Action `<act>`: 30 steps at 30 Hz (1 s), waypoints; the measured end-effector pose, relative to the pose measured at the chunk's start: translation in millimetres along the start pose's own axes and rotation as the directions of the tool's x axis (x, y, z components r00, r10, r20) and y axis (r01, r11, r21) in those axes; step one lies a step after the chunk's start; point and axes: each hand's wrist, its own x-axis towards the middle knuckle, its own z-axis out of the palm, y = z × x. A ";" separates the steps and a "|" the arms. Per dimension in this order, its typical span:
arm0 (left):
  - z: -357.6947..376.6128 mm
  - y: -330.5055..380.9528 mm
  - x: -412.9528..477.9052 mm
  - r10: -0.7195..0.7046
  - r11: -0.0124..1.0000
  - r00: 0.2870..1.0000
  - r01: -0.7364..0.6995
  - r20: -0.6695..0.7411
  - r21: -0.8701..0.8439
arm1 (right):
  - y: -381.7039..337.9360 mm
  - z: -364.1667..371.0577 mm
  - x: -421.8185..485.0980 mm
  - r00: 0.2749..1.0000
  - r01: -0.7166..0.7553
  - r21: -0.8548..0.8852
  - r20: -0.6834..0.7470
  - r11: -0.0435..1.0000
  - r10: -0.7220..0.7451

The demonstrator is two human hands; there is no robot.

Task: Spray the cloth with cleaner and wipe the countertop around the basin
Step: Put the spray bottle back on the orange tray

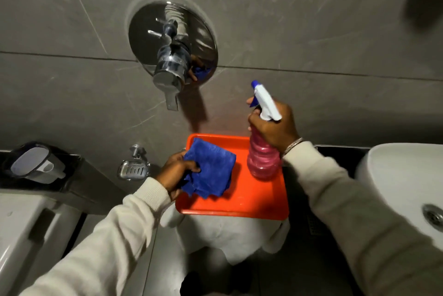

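Note:
My left hand [176,172] grips a folded blue cloth [211,168] and holds it just above the left part of an orange tray [259,202]. My right hand [275,125] is closed around the neck of a spray bottle [262,159] filled with pink cleaner. Its white and blue trigger head [265,101] points up and to the left, and a finger lies near the trigger. The bottle's base is at the tray's back right. The white basin [393,175] with its drain [432,215] is at the right edge, on a dark countertop [340,154].
A chrome mixer valve [171,55] juts from the grey tiled wall above the tray. A chrome soap dish [133,169] is fixed low on the wall at left. A white toilet cistern [26,219] and a dark ledge with a white-and-dark object [36,163] fill the left. The tray rests on a white stool [230,235].

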 end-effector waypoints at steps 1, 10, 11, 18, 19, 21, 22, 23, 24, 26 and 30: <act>-1.6 -3.8 -2.2 -0.007 1.000 1.000 0.008 -0.010 0.007 | 12.6 10.8 -1.4 0.999 0.010 -0.027 -0.043 1.000 -0.011; -22.5 -21.0 -22.8 -0.088 0.988 0.996 0.089 0.014 -0.126 | 57.4 61.7 -27.6 0.965 -0.055 -0.061 -0.261 0.997 0.037; -23.5 -21.9 -24.6 -0.095 0.986 0.995 0.097 0.025 -0.133 | 57.6 63.7 -28.0 0.965 -0.060 -0.061 -0.257 0.996 0.042; 5.6 -26.2 -26.1 -0.047 0.990 0.991 0.063 0.123 -0.128 | 50.0 45.4 -64.7 0.945 -0.324 0.012 -0.036 0.946 0.324; 12.7 -28.0 -25.4 -0.045 0.990 0.988 0.063 0.149 -0.122 | 44.7 40.8 -78.6 0.921 -0.372 0.077 -0.092 0.925 0.378; 36.9 -33.3 -24.5 -0.057 0.991 0.965 0.086 0.258 -0.100 | 33.2 17.6 -115.0 0.835 -0.427 0.430 -0.150 0.796 0.529; 46.5 -36.6 -23.5 -0.061 0.991 0.950 0.094 0.306 -0.096 | 24.0 9.5 -131.4 0.832 -0.413 0.638 -0.026 0.650 0.555; 62.3 -41.8 -22.1 -0.071 0.992 0.927 0.105 0.367 -0.072 | 15.3 -1.1 -148.3 0.813 -0.417 0.779 0.089 0.469 0.575; 79.4 -46.7 -21.8 -0.084 0.993 0.908 0.110 0.410 -0.039 | 14.0 -11.7 -169.1 0.804 -0.383 0.853 0.120 0.354 0.582; 124.0 -63.6 -27.4 -0.135 0.991 0.866 0.112 0.482 0.076 | 9.8 -37.5 -212.4 0.740 -0.267 0.920 0.004 0.288 0.672; 205.2 -102.0 -54.1 -0.165 0.905 0.819 -0.096 0.549 0.415 | 8.4 -76.1 -276.6 0.636 -0.087 0.936 -0.212 0.341 0.742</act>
